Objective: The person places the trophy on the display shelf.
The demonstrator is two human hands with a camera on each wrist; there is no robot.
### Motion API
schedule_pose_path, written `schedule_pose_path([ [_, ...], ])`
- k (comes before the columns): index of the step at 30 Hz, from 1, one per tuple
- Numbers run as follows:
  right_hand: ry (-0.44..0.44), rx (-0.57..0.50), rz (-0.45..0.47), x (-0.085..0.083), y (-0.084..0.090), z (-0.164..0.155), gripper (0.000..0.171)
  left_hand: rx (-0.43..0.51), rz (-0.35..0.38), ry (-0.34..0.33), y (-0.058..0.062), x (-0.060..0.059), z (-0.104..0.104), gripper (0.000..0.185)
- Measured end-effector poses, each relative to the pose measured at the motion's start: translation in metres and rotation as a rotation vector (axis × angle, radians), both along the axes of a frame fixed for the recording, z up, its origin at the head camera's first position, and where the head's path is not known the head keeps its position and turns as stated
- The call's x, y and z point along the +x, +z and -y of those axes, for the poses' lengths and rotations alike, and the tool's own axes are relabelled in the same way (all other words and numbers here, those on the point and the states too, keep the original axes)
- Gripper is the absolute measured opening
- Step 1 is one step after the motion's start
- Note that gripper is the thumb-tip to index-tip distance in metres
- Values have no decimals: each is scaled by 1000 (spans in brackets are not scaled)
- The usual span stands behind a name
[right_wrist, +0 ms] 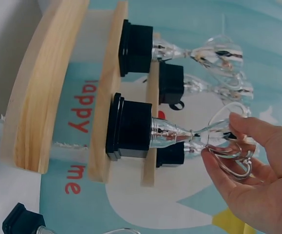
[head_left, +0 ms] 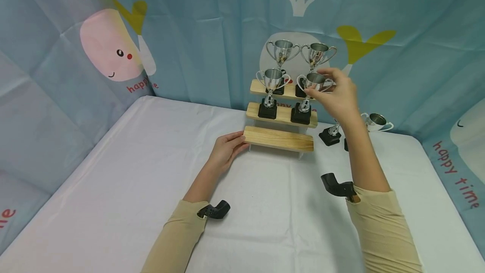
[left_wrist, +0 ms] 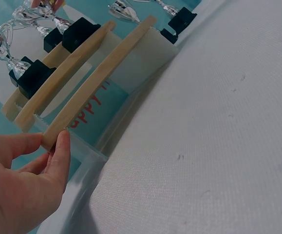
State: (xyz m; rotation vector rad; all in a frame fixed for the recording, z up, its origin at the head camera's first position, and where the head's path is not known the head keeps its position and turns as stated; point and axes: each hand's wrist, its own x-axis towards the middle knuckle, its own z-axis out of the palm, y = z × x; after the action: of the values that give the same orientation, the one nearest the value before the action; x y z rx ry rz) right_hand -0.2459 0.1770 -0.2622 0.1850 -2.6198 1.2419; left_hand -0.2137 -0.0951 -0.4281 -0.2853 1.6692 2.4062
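A three-step wooden stand (head_left: 278, 138) stands at the back of the table with several silver trophies on black bases on its upper two steps. My right hand (head_left: 316, 85) grips the cup of the right trophy (head_left: 302, 114) on the middle step; its base sits on the step. In the right wrist view my fingers (right_wrist: 238, 126) curl round that cup's rim and handle, above the black base (right_wrist: 131, 127). My left hand (head_left: 236, 140) rests with straight fingers against the left end of the bare lowest step. In the left wrist view the thumb (left_wrist: 62, 148) touches the plank end (left_wrist: 50, 136).
Two more trophies are on the table right of the stand: one with its black base (head_left: 330, 136) behind my right forearm, one cup (head_left: 376, 120) further right. A white cloth (head_left: 132, 172) covers the table. A blue cartoon backdrop (head_left: 189, 33) closes in the back and sides.
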Motion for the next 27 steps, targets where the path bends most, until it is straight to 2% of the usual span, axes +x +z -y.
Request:
schedule_pose_path([
  [27, 30, -11, 10, -4, -4, 6, 66, -3, -1, -3, 0, -1, 1, 42],
])
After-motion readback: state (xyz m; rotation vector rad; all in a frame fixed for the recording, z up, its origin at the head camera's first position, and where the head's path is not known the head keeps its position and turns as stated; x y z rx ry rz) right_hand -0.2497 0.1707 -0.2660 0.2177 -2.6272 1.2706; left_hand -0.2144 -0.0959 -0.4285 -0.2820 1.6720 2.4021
